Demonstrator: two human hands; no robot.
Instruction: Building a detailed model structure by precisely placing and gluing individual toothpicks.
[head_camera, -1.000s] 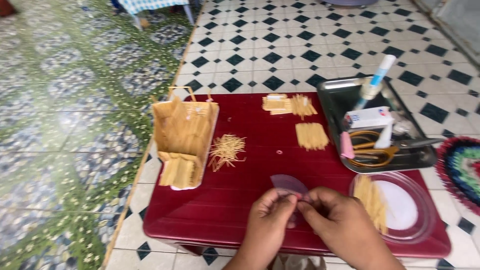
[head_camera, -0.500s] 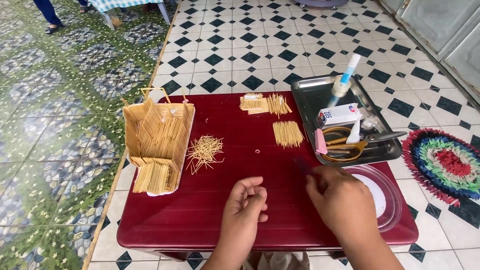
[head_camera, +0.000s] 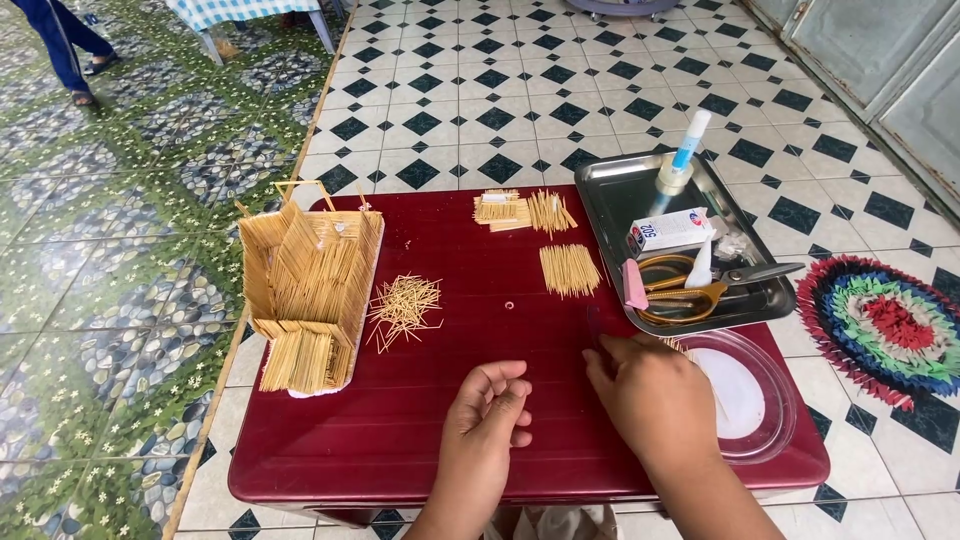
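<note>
My left hand (head_camera: 490, 420) rests on the dark red low table (head_camera: 400, 450), fingers loosely curled with nothing in them. My right hand (head_camera: 650, 400) lies palm down beside it, and its fingertips pinch a small clear plastic piece (head_camera: 594, 328) that is only faintly visible. A clear round dish (head_camera: 760, 400) holding a few toothpicks sits right of that hand. A toothpick-built house model (head_camera: 310, 285) stands at the table's left, next to a loose toothpick heap (head_camera: 405, 305).
Neat toothpick bundles (head_camera: 570, 268) lie mid-table, with more (head_camera: 520, 210) at the far edge. A metal tray (head_camera: 620, 205) holds a glue bottle (head_camera: 680, 160), small box (head_camera: 672, 230) and scissors (head_camera: 700, 285). A colourful round mat (head_camera: 890, 325) lies on the tiled floor. A person's legs (head_camera: 60, 50) show far left.
Both hands held the clear piece together in front of me; they have since parted. The right hand carried it right toward the dish, and the left hand dropped to the table.
</note>
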